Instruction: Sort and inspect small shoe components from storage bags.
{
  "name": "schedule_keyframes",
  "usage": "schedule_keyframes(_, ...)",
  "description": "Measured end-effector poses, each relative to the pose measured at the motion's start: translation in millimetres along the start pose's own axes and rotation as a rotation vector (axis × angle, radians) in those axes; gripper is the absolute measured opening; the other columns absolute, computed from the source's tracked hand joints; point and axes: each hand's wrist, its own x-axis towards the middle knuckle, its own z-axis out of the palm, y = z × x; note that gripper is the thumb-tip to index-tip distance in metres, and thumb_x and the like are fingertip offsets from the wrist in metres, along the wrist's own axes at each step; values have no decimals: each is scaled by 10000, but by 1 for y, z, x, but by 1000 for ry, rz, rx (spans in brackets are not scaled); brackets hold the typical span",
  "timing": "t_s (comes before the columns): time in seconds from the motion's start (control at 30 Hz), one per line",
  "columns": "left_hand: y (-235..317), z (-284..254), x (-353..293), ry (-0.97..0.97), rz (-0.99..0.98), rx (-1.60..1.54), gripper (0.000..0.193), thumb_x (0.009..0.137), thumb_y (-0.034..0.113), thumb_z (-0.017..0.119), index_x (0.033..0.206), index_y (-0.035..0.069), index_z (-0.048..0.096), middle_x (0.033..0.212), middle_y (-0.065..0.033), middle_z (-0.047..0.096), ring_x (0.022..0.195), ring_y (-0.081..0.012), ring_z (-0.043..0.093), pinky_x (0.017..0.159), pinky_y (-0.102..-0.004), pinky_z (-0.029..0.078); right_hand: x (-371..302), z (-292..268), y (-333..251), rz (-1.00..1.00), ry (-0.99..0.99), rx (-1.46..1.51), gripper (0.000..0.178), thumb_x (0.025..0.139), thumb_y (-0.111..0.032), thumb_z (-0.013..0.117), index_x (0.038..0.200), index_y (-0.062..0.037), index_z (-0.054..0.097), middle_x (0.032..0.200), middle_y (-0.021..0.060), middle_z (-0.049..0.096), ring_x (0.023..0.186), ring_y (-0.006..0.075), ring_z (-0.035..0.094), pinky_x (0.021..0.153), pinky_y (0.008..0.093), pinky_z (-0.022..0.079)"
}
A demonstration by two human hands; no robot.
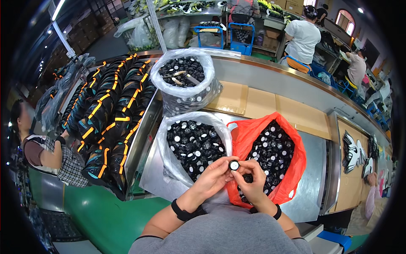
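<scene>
Between my two hands is a small round black piece with a white disc face [234, 165]. My left hand [213, 178] pinches it from the left with thumb and fingers. The fingertips of my right hand [252, 180] close on its right side. Under my hands, a clear plastic bag [163, 148] full of similar black-and-white pieces stands on the left. A red plastic bag [299, 156] on the right holds more of them. Both bags gape at the top. What the back of the piece looks like is hidden.
Behind stands another clear bag [203, 94] of black pieces, with a few tool-like items on top. Flattened cardboard [262, 103] lines the metal table [311, 186]. Rows of black items with orange strips [103, 114] fill a rack at left. Several people work nearby, one [53, 156] at left.
</scene>
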Motion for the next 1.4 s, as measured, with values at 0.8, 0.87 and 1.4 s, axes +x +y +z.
schedule_keyframes(0.8, -6, -7, -8, 99, 132, 16, 280, 944, 74, 549, 1220, 38, 569, 1150, -78, 626, 1080, -171, 586, 977, -335, 447, 0, 3, 8, -100, 24, -145, 265, 751, 95, 716, 959, 4, 579, 772, 47, 565, 654, 66, 544, 579, 184, 472)
schedule_keyframes(0.87, -6, -6, -10, 109, 144, 23, 281, 941, 70, 553, 1219, 37, 569, 1150, -79, 629, 1080, -171, 589, 974, -334, 451, 0, 4, 9, -87, 15, -149, 262, 756, 97, 711, 960, 3, 576, 772, 43, 563, 658, 63, 543, 579, 185, 463)
schedule_keyframes(1.4, 28, 6, -20, 353, 701, 1381, 220, 830, 88, 641, 1045, 58, 672, 1021, -90, 567, 994, -209, 527, 854, -292, 408, 10, -2, 21, 571, -97, 550, 541, 1015, -501, 237, 1200, -25, 416, 834, 83, 556, 492, 95, 491, 359, 177, 316)
